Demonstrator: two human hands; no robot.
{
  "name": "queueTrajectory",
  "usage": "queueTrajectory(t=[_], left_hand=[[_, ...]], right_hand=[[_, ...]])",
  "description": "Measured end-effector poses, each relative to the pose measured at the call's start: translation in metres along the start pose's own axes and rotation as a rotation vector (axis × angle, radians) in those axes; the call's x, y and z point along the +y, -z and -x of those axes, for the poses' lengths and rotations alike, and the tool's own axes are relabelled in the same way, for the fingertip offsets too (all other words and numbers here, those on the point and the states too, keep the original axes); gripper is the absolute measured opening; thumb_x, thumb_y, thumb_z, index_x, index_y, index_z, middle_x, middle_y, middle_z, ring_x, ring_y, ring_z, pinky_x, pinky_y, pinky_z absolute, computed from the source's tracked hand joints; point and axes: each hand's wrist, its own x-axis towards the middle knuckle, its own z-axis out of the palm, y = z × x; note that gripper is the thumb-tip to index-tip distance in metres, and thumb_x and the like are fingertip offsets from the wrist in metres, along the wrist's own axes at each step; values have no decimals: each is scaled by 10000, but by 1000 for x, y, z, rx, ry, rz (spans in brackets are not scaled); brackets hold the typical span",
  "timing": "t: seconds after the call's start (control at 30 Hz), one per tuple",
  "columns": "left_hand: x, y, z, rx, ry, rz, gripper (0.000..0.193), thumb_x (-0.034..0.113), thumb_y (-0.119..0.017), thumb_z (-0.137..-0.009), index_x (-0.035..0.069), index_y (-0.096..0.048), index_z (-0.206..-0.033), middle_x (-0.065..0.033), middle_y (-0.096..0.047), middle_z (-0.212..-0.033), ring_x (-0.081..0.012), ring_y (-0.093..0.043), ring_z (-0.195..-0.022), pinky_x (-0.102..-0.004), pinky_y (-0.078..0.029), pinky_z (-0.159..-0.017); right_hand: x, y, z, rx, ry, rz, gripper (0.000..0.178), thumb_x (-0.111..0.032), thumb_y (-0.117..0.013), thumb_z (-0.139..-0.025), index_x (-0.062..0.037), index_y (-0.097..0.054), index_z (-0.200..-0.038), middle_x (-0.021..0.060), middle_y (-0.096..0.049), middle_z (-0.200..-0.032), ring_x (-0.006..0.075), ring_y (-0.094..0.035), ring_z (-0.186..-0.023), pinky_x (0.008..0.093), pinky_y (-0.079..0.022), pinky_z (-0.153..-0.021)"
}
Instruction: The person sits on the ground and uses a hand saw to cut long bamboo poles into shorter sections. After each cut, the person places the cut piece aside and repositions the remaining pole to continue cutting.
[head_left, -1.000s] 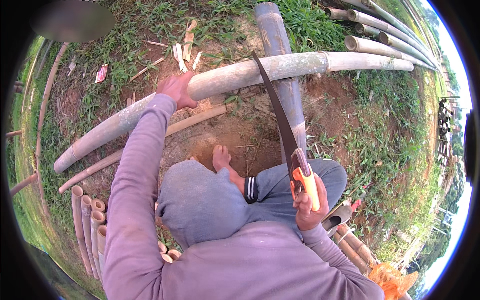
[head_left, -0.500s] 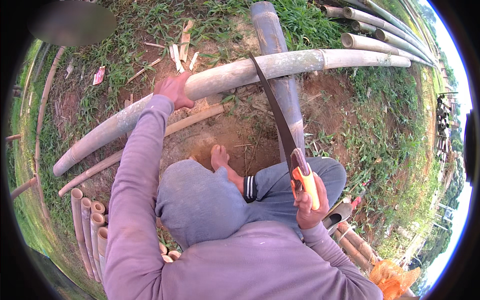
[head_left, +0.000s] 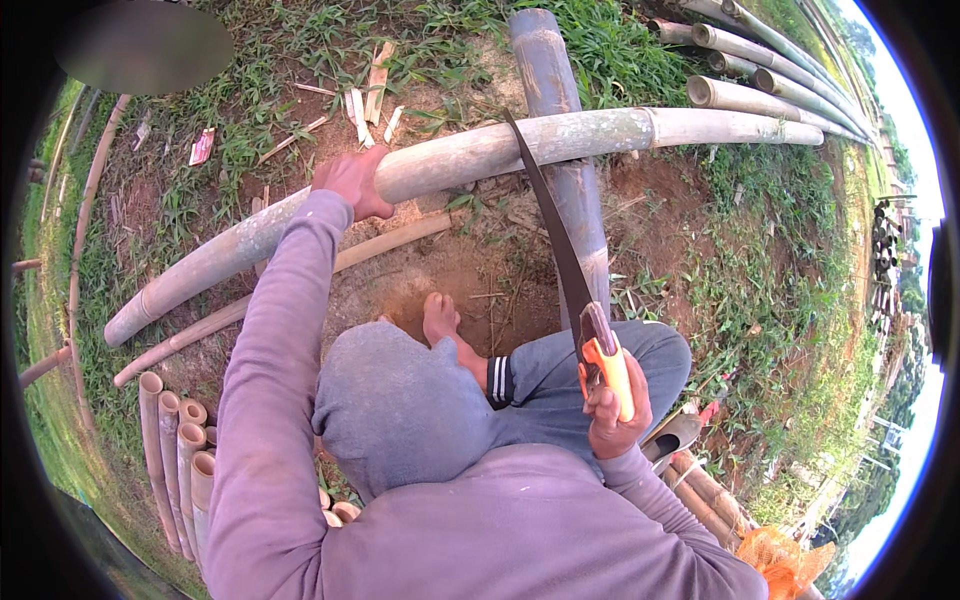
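A long pale bamboo pole [head_left: 470, 160] lies crosswise in front of me, resting on a thicker grey bamboo log [head_left: 550, 80] that points away from me. My left hand [head_left: 352, 182] is wrapped over the pole, left of the log, its thumb on the near side. In my right hand [head_left: 618, 405] is a handsaw [head_left: 560, 235], gripped by its orange handle above my bent knee. The dark, narrow blade slants up and away to the left. Its far part lies against the pole just left of the log; I cannot tell how deep it sits.
A thinner bamboo strip [head_left: 290, 290] lies on the soil nearer me. Cut bamboo pieces [head_left: 172, 420] stand at the lower left. More poles [head_left: 750, 97] are stacked at the far right. Wood splinters [head_left: 375, 85] lie beyond my left hand. An orange mesh bag [head_left: 785, 560] sits at the lower right.
My right hand and the saw have shifted slightly left and toward me along the cut. My left hand keeps its hold on the pole; the whole view has shifted a little.
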Motion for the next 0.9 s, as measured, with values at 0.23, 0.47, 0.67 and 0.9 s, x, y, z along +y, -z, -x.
queueTrajectory(t=[0.23, 0.47, 0.67, 0.9], left_hand=[[6, 6, 1, 50, -29, 23, 781, 423, -906, -646, 166, -600, -1317, -173, -773, -1162, -417, -733, -1118, -516, -573, -978], [-2, 5, 2, -3, 2, 12, 800, 429, -908, -646, 165, -598, -1334, -179, -772, -1164, -418, -729, -1130, -508, -576, -975], [7, 3, 0, 67, -37, -3, 821, 431, -908, -654, 166, -594, -1365, -171, -775, -1163, -411, -730, -1134, -511, -575, -977], [-3, 8, 9, 44, -7, 24, 816, 424, -913, -642, 164, -601, -1350, -181, -773, -1168, -402, -736, -1120, -515, -577, -958]], right_hand=[[9, -100, -181, 87, 143, 145, 446, -148, -715, -1034, 50, -625, -1424, 199, -719, -1344, 216, -748, -1065, 347, -610, -879], [3, -5, -4, -14, 27, 9, 576, -216, -678, -1065, 145, -493, -1475, 279, -676, -1383, 327, -713, -1226, 405, -619, -1004], [34, -81, -145, 84, 89, 90, 494, -157, -724, -1023, 74, -594, -1440, 231, -711, -1365, 261, -751, -1157, 355, -615, -932], [14, -46, -72, 50, 58, 88, 496, -119, -692, -1025, 95, -568, -1454, 245, -713, -1349, 283, -752, -1161, 364, -606, -965]])
